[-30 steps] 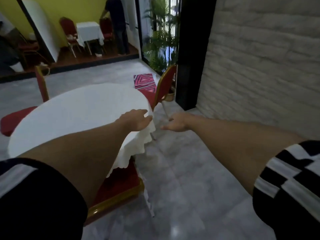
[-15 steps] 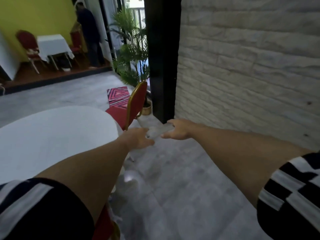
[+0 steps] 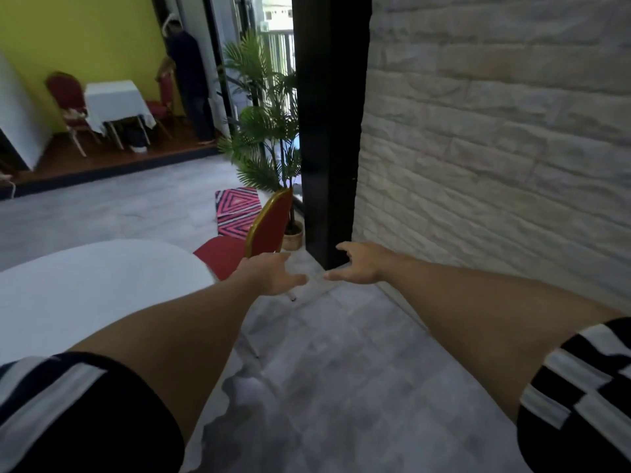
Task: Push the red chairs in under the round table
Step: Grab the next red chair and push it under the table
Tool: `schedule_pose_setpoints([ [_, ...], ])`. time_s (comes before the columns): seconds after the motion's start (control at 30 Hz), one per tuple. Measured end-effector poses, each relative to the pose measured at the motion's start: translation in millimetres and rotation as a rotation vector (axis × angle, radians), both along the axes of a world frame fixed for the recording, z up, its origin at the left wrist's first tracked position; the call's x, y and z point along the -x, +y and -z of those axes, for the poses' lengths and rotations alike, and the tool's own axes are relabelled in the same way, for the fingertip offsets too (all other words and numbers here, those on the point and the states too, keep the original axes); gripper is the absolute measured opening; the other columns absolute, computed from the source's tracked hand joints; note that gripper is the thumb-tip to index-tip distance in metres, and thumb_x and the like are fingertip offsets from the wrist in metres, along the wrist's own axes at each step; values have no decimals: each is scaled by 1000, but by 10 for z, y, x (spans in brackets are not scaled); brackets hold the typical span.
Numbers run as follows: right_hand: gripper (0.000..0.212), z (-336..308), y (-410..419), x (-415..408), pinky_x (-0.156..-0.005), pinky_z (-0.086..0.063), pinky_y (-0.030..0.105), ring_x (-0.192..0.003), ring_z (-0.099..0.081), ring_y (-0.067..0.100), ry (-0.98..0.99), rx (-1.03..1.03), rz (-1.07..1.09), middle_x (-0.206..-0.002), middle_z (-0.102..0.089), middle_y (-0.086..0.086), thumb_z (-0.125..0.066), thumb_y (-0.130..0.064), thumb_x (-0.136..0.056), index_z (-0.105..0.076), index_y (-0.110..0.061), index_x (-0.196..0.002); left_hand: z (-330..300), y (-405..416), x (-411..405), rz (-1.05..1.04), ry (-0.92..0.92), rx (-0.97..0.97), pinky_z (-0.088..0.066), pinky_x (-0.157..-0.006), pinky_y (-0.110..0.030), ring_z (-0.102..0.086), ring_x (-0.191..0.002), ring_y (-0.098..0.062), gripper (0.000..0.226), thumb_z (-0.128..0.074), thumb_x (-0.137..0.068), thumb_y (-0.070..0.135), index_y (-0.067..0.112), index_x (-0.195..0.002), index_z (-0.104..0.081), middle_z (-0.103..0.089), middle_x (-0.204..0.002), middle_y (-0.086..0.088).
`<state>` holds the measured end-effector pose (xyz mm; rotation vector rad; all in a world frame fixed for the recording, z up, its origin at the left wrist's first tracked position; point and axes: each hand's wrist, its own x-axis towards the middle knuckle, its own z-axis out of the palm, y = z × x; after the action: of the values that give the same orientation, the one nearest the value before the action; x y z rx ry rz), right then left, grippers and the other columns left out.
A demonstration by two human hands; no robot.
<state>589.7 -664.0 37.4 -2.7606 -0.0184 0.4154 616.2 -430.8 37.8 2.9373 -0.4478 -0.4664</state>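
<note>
The round table [image 3: 85, 291] with a white cloth fills the lower left. A red chair [image 3: 269, 227] with a gold frame stands at its far right side, seat partly out from the table, back toward the black pillar. My left hand [image 3: 269, 274] is stretched forward, fingers apart, just in front of the chair's back and covering its lower edge; I cannot tell if it touches. My right hand [image 3: 358, 264] reaches out beside it, fingers spread, holding nothing.
A black pillar [image 3: 331, 131] and a stone wall [image 3: 495, 148] close the right side. A potted palm [image 3: 266, 138] and a pink patterned mat [image 3: 237, 213] lie beyond the chair. Farther back stand a small table with red chairs [image 3: 112, 104] and a person [image 3: 191, 80].
My view has swung right and moved closer to the far chair. The near chair has left the view. Both hands have stretched forward toward the chair's back.
</note>
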Motion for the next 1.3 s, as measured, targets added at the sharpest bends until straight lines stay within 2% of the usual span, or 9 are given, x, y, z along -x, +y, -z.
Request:
schedule_pose_setpoints([
  [0.13, 110, 36, -301, -557, -117, -42, 46, -149, -43, 32, -6, -7, -43, -168, -37, 10, -67, -79, -82, -22, -25, -166, 16, -265, -456, -57, -22, -21, -37, -118, -54, -44, -147, -36, 98, -50, -90, 79, 23, -166, -24, -42, -164, -12],
  [0.37, 115, -23, -964, -1507, -118, -40, 46, -150, -41, 31, 4, -6, -82, -168, -36, 8, -71, -80, -77, -24, -26, -166, -62, -799, -1190, -137, -18, 13, -42, -113, -51, -50, -141, -35, 90, -52, -93, 75, 21, -162, -33, -49, -159, -12],
  [0.53, 113, 14, -1278, -2094, -118, -42, 47, -149, -43, 31, 33, -5, -122, -168, -38, 8, -73, -78, -77, -24, -27, -166, -93, -1077, -1659, -176, -22, -8, -45, -96, -40, -56, -133, -33, 83, -53, -95, 71, 16, -156, -41, -55, -152, -14],
  [0.73, 111, 74, -1320, -2828, -118, -41, 47, -149, -42, 33, 26, 11, -194, -167, -39, 10, -72, -76, -80, -23, -24, -166, -10, -1121, -2408, -231, -54, -32, -44, -111, -47, -50, -142, -36, 97, -51, -91, 78, 19, -165, -27, -46, -161, -14],
  [0.83, 113, 73, -1305, -3274, -116, -43, 48, -148, -44, 33, 15, 13, -197, -166, -41, 10, -73, -77, -77, -25, -25, -165, 76, -1111, -2862, -241, -61, 5, -49, -105, -46, -58, -131, -33, 92, -54, -91, 75, 16, -159, -36, -58, -150, -12],
  [1.03, 112, 45, -1169, -4302, -112, -46, 49, -142, -50, 33, 61, 37, -230, -161, -46, 7, -76, -78, -72, -32, -29, -162, 290, -935, -3795, -277, -30, 74, -52, -101, -47, -65, -113, -30, 92, -61, -84, 74, 32, -159, -32, -65, -138, -8],
  [1.1, 109, 14, -1103, -4590, -110, -48, 49, -138, -54, 31, 42, 19, -235, -156, -52, 6, -77, -80, -67, -39, -31, -158, 291, -857, -4023, -295, -43, 71, -51, -104, -49, -64, -121, -33, 91, -61, -82, 76, 33, -158, -35, -63, -142, -9],
  [1.23, 140, 202, -884, -5202, -109, -49, 51, -139, -53, 31, 41, 18, -288, -158, -50, 3, -65, -104, -37, -38, -37, -156, 446, -639, -4399, -341, 17, 53, -47, -108, -53, -58, -132, -35, 93, -60, -83, 77, 27, -158, -36, -57, -150, -11],
  [1.3, 137, 266, -741, -5403, -110, -48, 52, -140, -50, 32, 66, 29, -348, -159, -48, 4, -65, -102, -40, -39, -33, -156, 551, -543, -4501, -376, 56, 44, -47, -108, -55, -58, -132, -34, 99, -56, -79, 81, 26, -158, -36, -57, -151, -9],
])
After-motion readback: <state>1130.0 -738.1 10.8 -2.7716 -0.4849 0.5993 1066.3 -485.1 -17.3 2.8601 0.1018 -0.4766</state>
